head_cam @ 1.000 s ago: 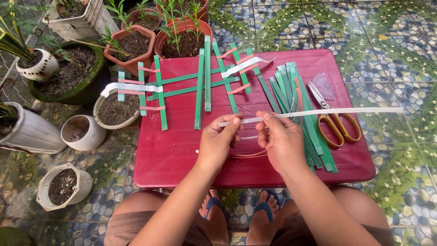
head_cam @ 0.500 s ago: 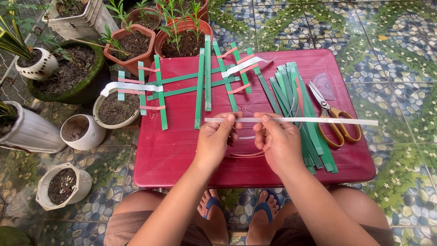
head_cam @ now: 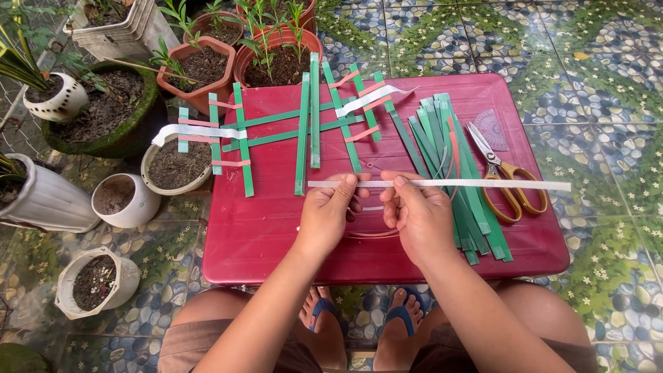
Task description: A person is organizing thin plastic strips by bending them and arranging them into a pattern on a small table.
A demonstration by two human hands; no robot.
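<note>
The white strip (head_cam: pixel 442 184) now lies more to the left than half a second ago: its left end pokes out past the left hand (head_cam: pixel 330 214), and the long free part to the right of the grip is a little shorter. Both hands stay at the same place over the red table (head_cam: pixel 276 235).

The left hand pinches the strip between thumb and fingertips, and the right hand (head_cam: pixel 418 220) pinches it just beside, so the two grips are near each other. The strip is thin, flat and straight, with a fine woven-looking texture, and it is held level above the table.

Under the far part of the strip, right of the grip, lies a bundle of green strips (head_cam: pixel 452 159), smooth and flat, with one pinkish strip among them. Further right, the scissors (head_cam: pixel 507 183) with yellow handles rest on the table, their blades of shiny metal. Behind the grip, green strips crossed with short pink pieces form a loose lattice (head_cam: pixel 276 131). Left of the table stand round pots (head_cam: pixel 176 166) with dark soil.
</note>
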